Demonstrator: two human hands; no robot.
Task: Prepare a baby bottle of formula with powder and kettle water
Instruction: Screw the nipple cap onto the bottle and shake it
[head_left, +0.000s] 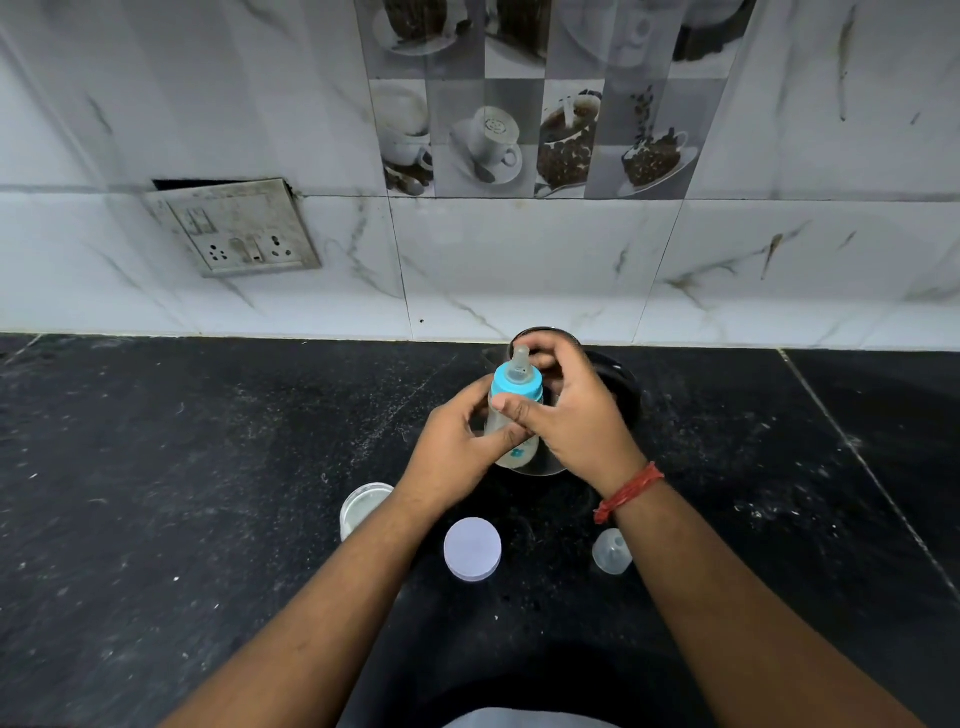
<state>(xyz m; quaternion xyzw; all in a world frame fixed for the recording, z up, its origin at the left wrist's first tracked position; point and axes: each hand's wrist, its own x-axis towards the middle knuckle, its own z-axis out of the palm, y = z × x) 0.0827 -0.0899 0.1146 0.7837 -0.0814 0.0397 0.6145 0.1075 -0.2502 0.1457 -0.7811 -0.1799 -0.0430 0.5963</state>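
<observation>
A clear baby bottle (514, 410) with a blue collar and a translucent teat is held upright over the black counter (208, 467). My left hand (457, 449) wraps its lower body. My right hand (566, 410) grips the bottle near the collar, fingers curled behind the teat. Behind the hands stands a black kettle (618, 384), mostly hidden. An open white powder jar (363, 506) stands to the left of my left forearm. Its round white lid (472, 548) lies flat between my forearms. The clear bottle cap (612, 552) stands beside my right forearm.
A marble-tiled wall rises behind the counter, with a tilted switch and socket plate (234, 228) at the left. White specks are scattered over the counter. A red thread band circles my right wrist.
</observation>
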